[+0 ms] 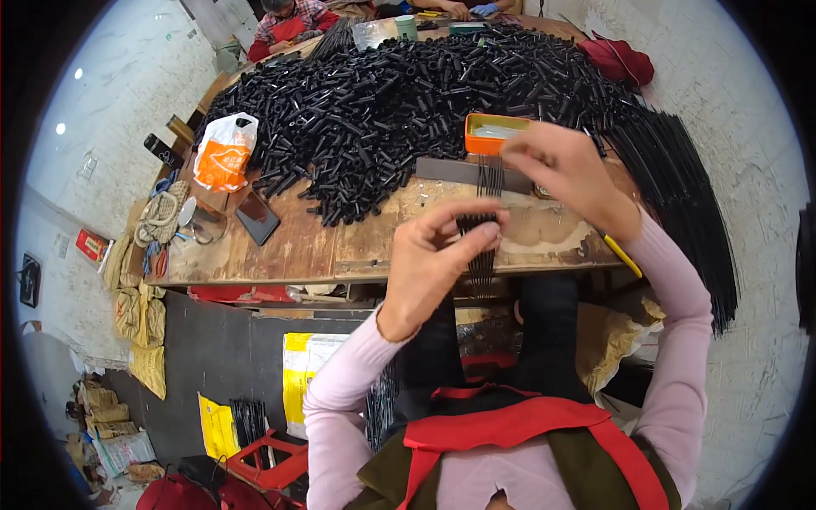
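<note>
My left hand (429, 263) pinches a flat row of thin black rods (490, 178) between thumb and fingers, at the table's near edge. The rods stand nearly upright, fanned side by side, their ends showing above and below the grip. Just right of their upper ends is my right hand (574, 170), its fingers curled toward the thumb; what they hold, if anything, I cannot make out. Behind the rods an orange tin (483, 145) with pale contents sits by a flat grey bar (444, 170). A big heap of short black tubes (365, 110) covers the table beyond.
Long black rods (680, 187) hang over the table's right side. A yellow-handled tool (623, 255) lies by my right forearm. At left are a plastic bag (227, 153), a phone (257, 218) and a glass mug (201, 223). Another person (289, 21) sits across the table.
</note>
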A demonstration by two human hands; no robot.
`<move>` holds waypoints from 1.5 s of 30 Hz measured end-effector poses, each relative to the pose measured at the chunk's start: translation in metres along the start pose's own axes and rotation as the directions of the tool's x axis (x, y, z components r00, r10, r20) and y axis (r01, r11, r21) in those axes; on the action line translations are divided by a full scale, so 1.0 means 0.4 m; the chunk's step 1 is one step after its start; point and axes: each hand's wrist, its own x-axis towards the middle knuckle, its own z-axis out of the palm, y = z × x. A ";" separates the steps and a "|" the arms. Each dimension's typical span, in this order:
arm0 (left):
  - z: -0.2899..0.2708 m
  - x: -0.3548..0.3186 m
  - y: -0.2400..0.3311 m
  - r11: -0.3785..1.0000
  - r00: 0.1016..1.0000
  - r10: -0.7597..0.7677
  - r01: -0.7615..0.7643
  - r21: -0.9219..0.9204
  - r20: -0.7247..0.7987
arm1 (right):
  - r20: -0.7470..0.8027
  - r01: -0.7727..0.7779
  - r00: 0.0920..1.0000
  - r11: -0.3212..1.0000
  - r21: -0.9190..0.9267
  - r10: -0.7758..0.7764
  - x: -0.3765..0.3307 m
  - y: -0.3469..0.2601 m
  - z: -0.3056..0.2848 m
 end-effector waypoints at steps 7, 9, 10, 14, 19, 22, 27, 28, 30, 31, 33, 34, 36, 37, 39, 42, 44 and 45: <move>0.007 0.003 -0.025 0.992 0.998 0.034 -0.040 -0.120 -0.046 | 0.029 0.189 0.982 0.941 -0.279 -0.189 -0.136 -0.178 -0.041; 0.008 0.003 -0.024 0.992 0.998 0.038 -0.044 -0.117 -0.052 | 0.036 0.183 0.983 0.945 -0.272 -0.180 -0.147 -0.184 -0.039; 0.007 0.001 -0.021 0.994 0.999 0.015 -0.020 -0.110 -0.046 | 0.046 0.176 0.984 0.949 -0.263 -0.170 -0.151 -0.186 -0.036; 0.009 -0.005 -0.014 0.994 0.999 0.007 -0.011 -0.108 -0.033 | 0.058 0.147 0.989 0.961 -0.235 -0.137 -0.160 -0.192 -0.027; 0.012 -0.005 -0.019 0.995 0.999 0.013 -0.018 -0.103 -0.046 | 0.032 0.154 0.988 0.959 -0.239 -0.150 -0.161 -0.190 -0.017; 0.014 -0.003 -0.020 0.992 0.998 0.027 -0.032 -0.123 -0.048 | 0.007 0.252 0.964 0.911 -0.326 -0.265 -0.153 -0.184 -0.020; 0.016 -0.002 -0.005 0.991 1.000 0.002 -0.004 -0.136 -0.016 | 0.033 0.376 0.920 0.858 -0.350 -0.390 -0.114 -0.167 -0.062; 0.014 0.000 -0.005 0.992 1.000 -0.009 0.009 -0.126 0.001 | 0.015 0.384 0.917 0.872 -0.303 -0.398 -0.109 -0.165 -0.065; 0.009 0.000 -0.007 0.993 1.000 -0.021 0.023 -0.116 0.019 | 0.010 0.376 0.922 0.887 -0.266 -0.388 -0.103 -0.154 -0.056; 0.005 0.001 -0.009 0.992 1.000 -0.014 0.015 -0.122 0.014 | 0.005 0.371 0.925 0.900 -0.227 -0.380 -0.102 -0.150 -0.050; 0.004 0.001 -0.011 0.992 1.000 -0.008 0.009 -0.126 0.010 | -0.010 0.360 0.929 0.907 -0.218 -0.371 -0.105 -0.152 -0.043; 0.004 0.000 -0.010 0.991 1.000 -0.005 0.007 -0.135 0.011 | -0.023 0.351 0.931 0.913 -0.207 -0.364 -0.107 -0.154 -0.041; 0.006 -0.002 -0.009 0.990 1.000 -0.003 0.005 -0.143 0.013 | -0.018 0.360 0.927 0.904 -0.232 -0.374 -0.113 -0.156 -0.042; 0.009 -0.002 -0.007 0.992 1.000 -0.014 0.016 -0.123 0.014 | -0.011 0.369 0.923 0.893 -0.258 -0.384 -0.116 -0.158 -0.043; 0.009 -0.002 -0.007 0.994 1.000 -0.027 0.028 -0.103 0.015 | 0.007 0.391 0.913 0.867 -0.309 -0.409 -0.113 -0.175 -0.053; 0.010 0.000 -0.008 0.996 0.999 -0.042 0.043 -0.079 0.019 | 0.031 0.429 0.892 0.824 -0.369 -0.451 -0.105 -0.179 -0.054; 0.012 0.003 -0.009 0.997 1.000 -0.009 0.011 -0.077 0.024 | 0.033 0.446 0.882 0.811 -0.379 -0.470 -0.100 -0.169 -0.051; 0.014 0.002 -0.012 0.997 1.000 -0.010 0.012 -0.076 0.026 | 0.020 0.446 0.886 0.840 -0.308 -0.463 -0.100 -0.162 -0.048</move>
